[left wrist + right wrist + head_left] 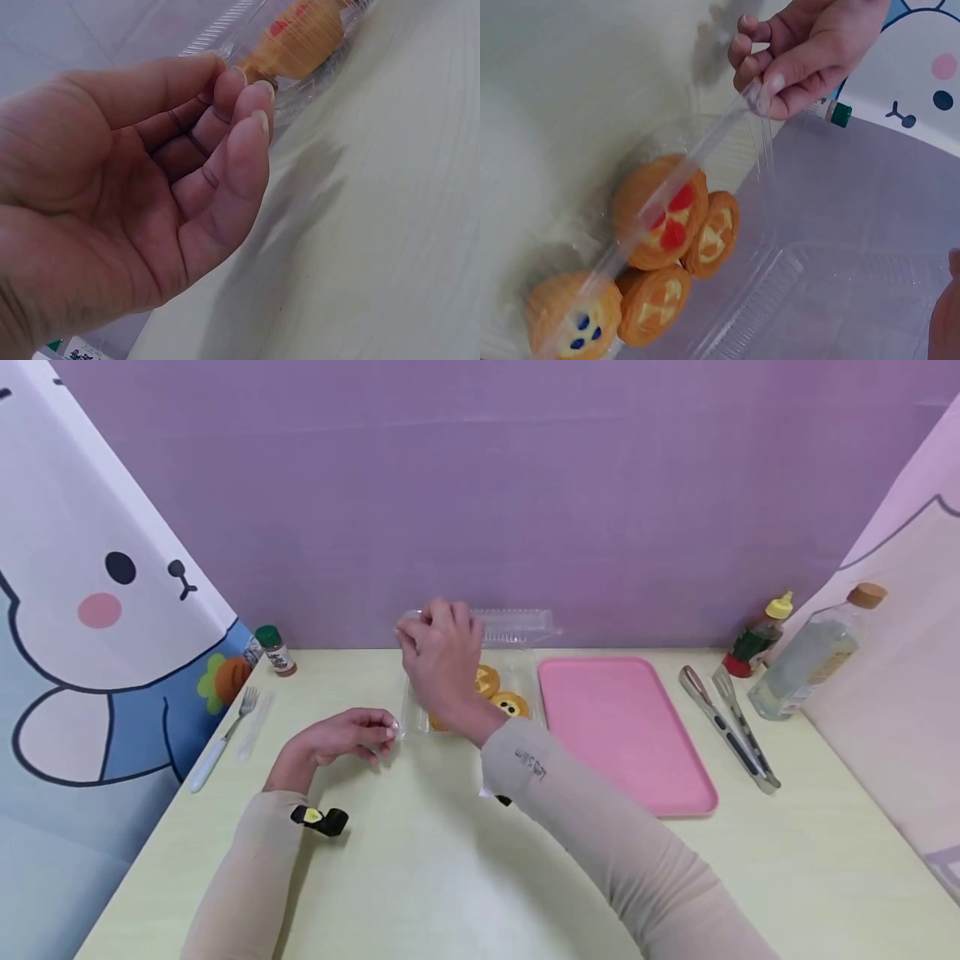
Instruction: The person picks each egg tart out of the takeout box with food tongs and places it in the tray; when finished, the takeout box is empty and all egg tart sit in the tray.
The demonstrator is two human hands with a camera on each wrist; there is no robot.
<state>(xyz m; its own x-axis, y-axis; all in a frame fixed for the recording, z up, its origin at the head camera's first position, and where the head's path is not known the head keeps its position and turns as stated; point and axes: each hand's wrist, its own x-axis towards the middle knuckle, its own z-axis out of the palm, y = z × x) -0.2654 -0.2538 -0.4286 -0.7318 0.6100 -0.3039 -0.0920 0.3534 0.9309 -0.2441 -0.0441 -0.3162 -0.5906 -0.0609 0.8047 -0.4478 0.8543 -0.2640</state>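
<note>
A clear plastic clamshell box (pixel 536 689) lies with its lid (pixel 521 625) raised at the back. Inside are several round pastries (pixel 660 210), some topped with red or dark blue pieces, others with a pale cream pattern. My left hand (pixel 352 735) pinches the front left corner of the box's rim between thumb and fingertips; the left wrist view shows this hand (pixel 150 180) with its palm turned to the camera. My right hand (pixel 442 656) reaches over the box and grips the left end of the lid, hiding part of the pastries in the head view.
Right of the box lies a pink tray (pixel 626 727), then metal tongs (pixel 723 727), a sauce bottle (pixel 757 635) and a large clear bottle (pixel 813 652). At the left are a green-capped spice jar (pixel 276 652), a fork (pixel 225 739) and a clear plastic utensil (pixel 255 727). A purple backdrop (pixel 480 510) stands behind.
</note>
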